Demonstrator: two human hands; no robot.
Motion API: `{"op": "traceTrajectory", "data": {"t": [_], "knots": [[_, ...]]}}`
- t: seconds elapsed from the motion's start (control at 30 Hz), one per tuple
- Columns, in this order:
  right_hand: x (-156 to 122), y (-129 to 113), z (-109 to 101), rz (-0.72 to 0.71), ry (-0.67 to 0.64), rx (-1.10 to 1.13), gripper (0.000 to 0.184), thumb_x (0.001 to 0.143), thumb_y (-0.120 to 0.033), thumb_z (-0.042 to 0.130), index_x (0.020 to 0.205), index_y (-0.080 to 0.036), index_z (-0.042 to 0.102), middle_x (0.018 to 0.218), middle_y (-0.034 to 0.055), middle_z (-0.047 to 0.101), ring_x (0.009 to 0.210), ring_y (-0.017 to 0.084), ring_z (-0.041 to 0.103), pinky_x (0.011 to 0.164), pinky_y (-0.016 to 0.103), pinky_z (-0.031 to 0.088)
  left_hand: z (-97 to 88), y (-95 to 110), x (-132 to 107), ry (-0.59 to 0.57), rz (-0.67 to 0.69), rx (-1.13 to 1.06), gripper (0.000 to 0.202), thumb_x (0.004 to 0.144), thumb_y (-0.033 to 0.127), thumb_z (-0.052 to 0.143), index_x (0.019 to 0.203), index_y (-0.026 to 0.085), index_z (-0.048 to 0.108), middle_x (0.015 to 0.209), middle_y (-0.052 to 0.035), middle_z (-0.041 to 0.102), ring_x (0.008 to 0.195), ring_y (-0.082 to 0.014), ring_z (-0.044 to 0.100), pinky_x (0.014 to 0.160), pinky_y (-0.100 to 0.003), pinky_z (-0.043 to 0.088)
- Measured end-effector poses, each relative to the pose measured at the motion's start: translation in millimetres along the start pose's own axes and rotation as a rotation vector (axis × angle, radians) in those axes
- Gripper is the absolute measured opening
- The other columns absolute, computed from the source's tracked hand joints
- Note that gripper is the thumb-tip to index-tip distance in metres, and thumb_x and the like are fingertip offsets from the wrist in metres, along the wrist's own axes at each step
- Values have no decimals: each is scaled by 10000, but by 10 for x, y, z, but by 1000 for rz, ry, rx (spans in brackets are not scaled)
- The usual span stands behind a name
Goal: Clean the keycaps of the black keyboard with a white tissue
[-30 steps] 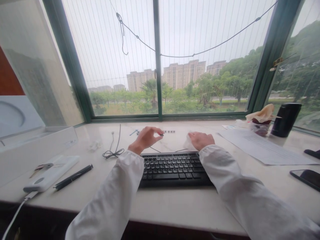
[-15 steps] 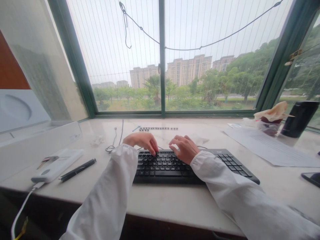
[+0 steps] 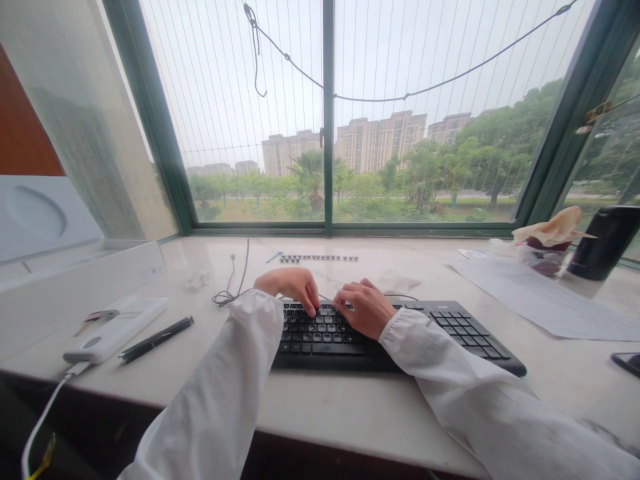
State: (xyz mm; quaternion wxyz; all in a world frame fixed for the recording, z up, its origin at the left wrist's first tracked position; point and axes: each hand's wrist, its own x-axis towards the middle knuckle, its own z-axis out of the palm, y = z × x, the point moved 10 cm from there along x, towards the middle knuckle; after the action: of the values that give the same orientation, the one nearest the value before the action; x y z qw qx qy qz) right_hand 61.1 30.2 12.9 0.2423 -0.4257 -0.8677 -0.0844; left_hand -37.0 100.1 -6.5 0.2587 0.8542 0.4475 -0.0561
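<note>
A black keyboard (image 3: 340,363) lies near the front of the light countertop (image 3: 300,407). Many of its middle keys look light-rimmed, while the number pad at the right looks uniformly dark. My left hand (image 3: 299,288) bends down over the upper key rows, thumb and fingers pinched together at the keys; whatever is between the tips is too small to make out. Close beside it, my right hand (image 3: 367,308) is curled over the upper middle keys, fingertips drawn together, their contents hidden. Behind the keyboard, small dark pieces like keycaps (image 3: 320,257) lie in rows beside a thin blue tool (image 3: 274,256).
At left are a black pen (image 3: 156,339), a white power bank (image 3: 120,327) with keys (image 3: 103,315) on it, and a clear box (image 3: 125,263). Paper sheets (image 3: 540,300), a black cup (image 3: 603,243) and a phone (image 3: 627,363) are at right. A loose cable (image 3: 227,297) lies behind my left sleeve.
My right hand's fingers have drawn in from a spread pose and lowered toward the keys, nearer my left hand. My left hand stays pinched at about the same keys. The view has shifted slightly.
</note>
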Motion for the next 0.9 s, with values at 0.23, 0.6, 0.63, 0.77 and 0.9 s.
{"op": "traceTrajectory", "data": {"t": [0.23, 0.6, 0.63, 0.77, 0.9], "knots": [[-2, -37, -22, -21, 6, 23, 189, 922, -265, 540, 823, -207, 691, 831, 24, 702, 796, 151, 611, 806, 329, 303, -12, 47, 2, 25, 19, 16, 377, 494, 418, 853, 830, 259, 790, 806, 26, 751, 737, -146, 624, 632, -222, 407], [-39, -300, 6, -222, -19, 119, 235, 932, -273, 529, 1055, -327, 721, 863, 7, 690, 793, 137, 600, 783, 325, 326, 16, 62, 11, -11, 69, -25, 419, 474, 425, 865, 846, 251, 784, 847, 11, 753, 762, -157, 640, 626, -222, 414], [-35, -292, 12, -211, -18, 132, 231, 930, -275, 534, 1046, -329, 726, 872, 6, 691, 788, 134, 600, 783, 325, 327, 17, 63, 8, -12, 66, -30, 427, 469, 432, 866, 848, 251, 784, 843, 10, 752, 752, -155, 636, 620, -223, 414], [-17, -265, 35, -172, -24, 169, 211, 917, -276, 564, 1021, -327, 741, 893, 10, 694, 793, 130, 610, 784, 322, 333, 13, 38, -11, -10, 20, -37, 454, 442, 463, 869, 830, 242, 785, 791, 1, 742, 704, -150, 607, 578, -227, 404], [-9, -256, 36, -159, -32, 177, 202, 914, -282, 577, 1013, -329, 746, 904, 13, 699, 823, 134, 623, 805, 323, 340, -10, 12, -22, 1, -9, -23, 472, 443, 492, 859, 840, 244, 792, 727, 8, 720, 638, -130, 552, 560, -232, 387]]}}
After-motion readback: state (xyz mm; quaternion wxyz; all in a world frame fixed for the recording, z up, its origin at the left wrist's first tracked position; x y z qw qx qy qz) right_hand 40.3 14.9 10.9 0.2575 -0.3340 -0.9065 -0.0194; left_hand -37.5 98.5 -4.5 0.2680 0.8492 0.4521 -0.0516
